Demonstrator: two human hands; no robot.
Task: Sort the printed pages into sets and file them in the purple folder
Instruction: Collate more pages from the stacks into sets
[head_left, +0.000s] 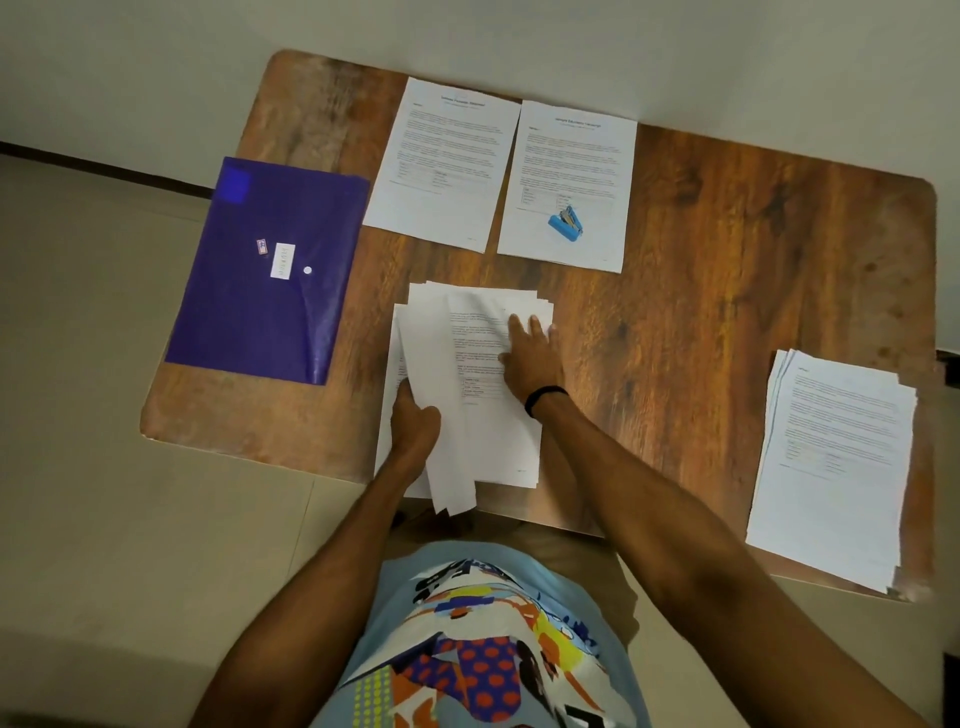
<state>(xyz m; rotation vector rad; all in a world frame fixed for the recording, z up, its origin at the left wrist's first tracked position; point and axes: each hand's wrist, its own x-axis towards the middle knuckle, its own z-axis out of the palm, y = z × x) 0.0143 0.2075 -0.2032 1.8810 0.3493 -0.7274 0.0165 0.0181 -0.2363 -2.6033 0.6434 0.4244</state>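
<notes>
White paper lies under straight, slightly spread fingers (521, 328): the right hand (531, 358) rests flat on the top printed sheet (480, 358) of the loose, fanned pile of white pages (452, 452) at the near middle, likely pinning it so its text can be read. The left hand (415, 423) grips the pile's left side, thumb on top and the other fingers hidden beneath, apparently steadying the fan while sheets are separated. A black wristband (543, 399) circles the right wrist. Both bare forearms reach forward from the body, the right one slanting across the table's near edge.

Further out, a headed white page (441, 161) and a second headed page (571, 156) lie side by side at the far edge, probably as set markers. A small blue stapler (565, 224) rests on the second, handy for binding. A neater stack of printed pages (831, 467) lies well apart on the right. The flat purple plastic folder (270, 270) lies closed at the left of the brown wooden table (701, 260), overhanging its edge.
</notes>
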